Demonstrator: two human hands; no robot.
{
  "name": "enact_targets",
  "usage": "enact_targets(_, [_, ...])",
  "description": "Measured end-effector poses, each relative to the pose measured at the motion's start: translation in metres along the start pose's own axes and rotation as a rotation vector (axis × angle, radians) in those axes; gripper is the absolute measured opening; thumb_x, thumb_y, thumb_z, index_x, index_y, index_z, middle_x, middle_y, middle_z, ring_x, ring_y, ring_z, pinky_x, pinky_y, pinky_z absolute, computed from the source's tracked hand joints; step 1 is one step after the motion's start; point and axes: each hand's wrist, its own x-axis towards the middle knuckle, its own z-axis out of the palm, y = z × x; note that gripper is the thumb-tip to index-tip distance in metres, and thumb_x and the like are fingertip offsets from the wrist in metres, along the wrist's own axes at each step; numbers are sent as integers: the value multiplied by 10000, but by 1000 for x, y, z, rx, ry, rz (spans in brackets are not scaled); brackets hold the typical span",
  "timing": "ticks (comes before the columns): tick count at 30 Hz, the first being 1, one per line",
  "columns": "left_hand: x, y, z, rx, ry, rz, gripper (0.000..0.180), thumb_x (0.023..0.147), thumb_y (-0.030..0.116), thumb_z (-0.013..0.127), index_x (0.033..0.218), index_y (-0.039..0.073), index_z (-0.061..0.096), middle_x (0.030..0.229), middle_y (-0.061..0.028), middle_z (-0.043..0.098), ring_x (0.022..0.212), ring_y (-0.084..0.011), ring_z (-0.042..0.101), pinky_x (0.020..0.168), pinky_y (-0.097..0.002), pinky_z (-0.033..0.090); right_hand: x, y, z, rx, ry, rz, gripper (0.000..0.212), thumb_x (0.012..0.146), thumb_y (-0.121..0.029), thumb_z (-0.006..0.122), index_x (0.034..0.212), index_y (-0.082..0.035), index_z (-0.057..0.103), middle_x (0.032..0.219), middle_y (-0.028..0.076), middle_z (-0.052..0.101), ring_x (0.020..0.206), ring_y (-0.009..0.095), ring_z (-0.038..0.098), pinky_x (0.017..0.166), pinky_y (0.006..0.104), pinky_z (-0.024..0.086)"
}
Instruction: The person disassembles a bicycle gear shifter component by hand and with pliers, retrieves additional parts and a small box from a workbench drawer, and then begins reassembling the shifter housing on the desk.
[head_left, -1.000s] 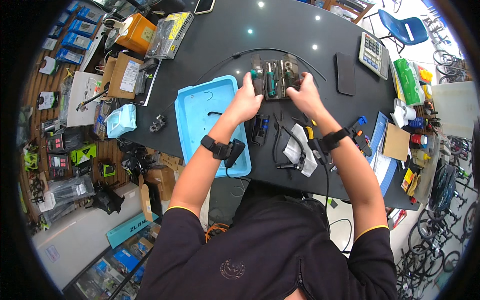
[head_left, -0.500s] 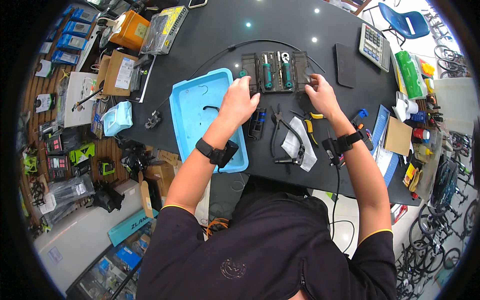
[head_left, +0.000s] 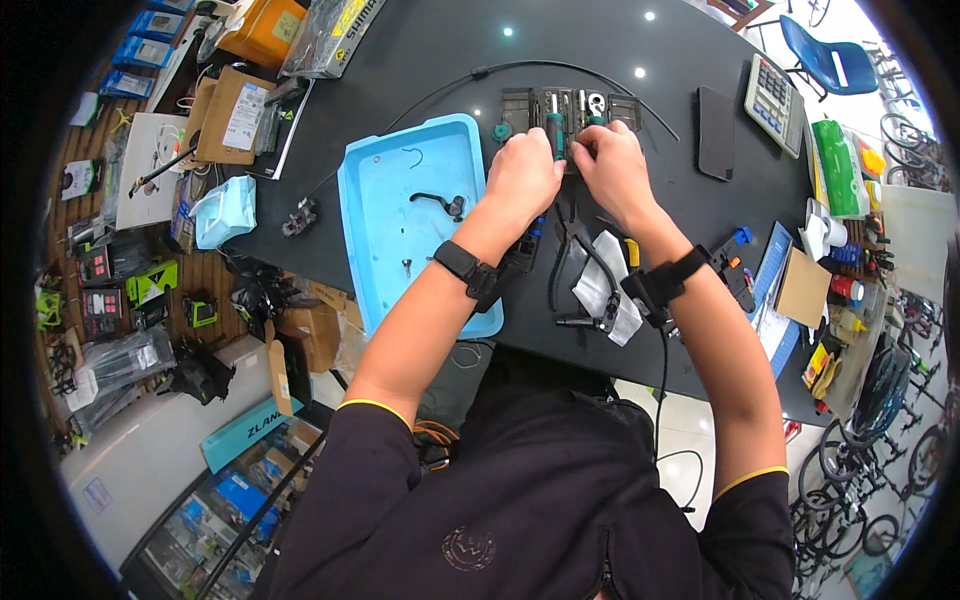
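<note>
An opened tool case (head_left: pixel 578 103) lies at the far middle of the table. In it are a green-handled screwdriver (head_left: pixel 555 135) and a ratchet (head_left: pixel 597 104) whose green handle is partly covered. My left hand (head_left: pixel 524 172) is closed at the near left of the case, beside the screwdriver's handle. My right hand (head_left: pixel 614 172) is closed at the near right, its thumb and forefinger by the ratchet's handle. What either hand grips is hidden. Black-handled pliers (head_left: pixel 566 235) lie below my hands. A light blue tray (head_left: pixel 362 165) stands left of my left forearm.
In the tray lie a brake lever (head_left: pixel 436 203) and small parts. A black cable (head_left: pixel 480 72) arcs behind the case. A lever part rests on a white cloth (head_left: pixel 622 322). To the right are a phone (head_left: pixel 715 133) and a calculator (head_left: pixel 773 105). Cartons (head_left: pixel 232 118) crowd the left.
Both hands have moved inward, from the case's outer side flaps to its near middle, and their fingers have curled in. The view has shifted slightly, uncovering more of the brake lever.
</note>
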Motion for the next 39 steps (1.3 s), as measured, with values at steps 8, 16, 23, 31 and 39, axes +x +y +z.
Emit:
enact_targets(8, [5,-8,8,-71,32,-13,276,806,159,723,970,-45,635,951,-269,681,947,-427,659,837,-470,532,38,-26,20,-359,-115,266,261,817,-188,661,964,22,713,1124,214,642,1107,370,603,907,470,494])
enact_targets(16, [4,-10,7,-129,8,-39,306,816,208,737,944,-56,650,945,-275,681,950,-422,662,832,-466,535,52,-39,9,-353,-317,397,285,851,-227,669,1059,-38,719,1195,183,641,1157,362,600,953,469,487])
enact_targets(23, [7,-13,9,-129,-12,17,307,794,195,765,931,-58,658,939,-277,677,961,-423,655,840,-462,532,63,-49,8,-459,-390,507,362,839,-182,671,1182,-67,691,1307,172,604,1264,358,528,1020,467,451])
enact_targets(31, [13,-14,10,-132,-43,25,290,795,200,764,922,-49,688,973,-271,681,992,-406,654,869,-449,525,82,-28,15,-400,-424,474,382,816,-174,709,1181,-63,691,1255,146,660,1174,331,629,977,445,487])
enact_targets(39, [10,-19,7,-153,-59,8,301,798,217,753,910,-57,695,952,-274,684,978,-398,664,866,-446,528,69,-32,11,-387,-337,363,395,787,-294,725,1082,-31,715,1144,190,693,1081,352,667,906,436,533])
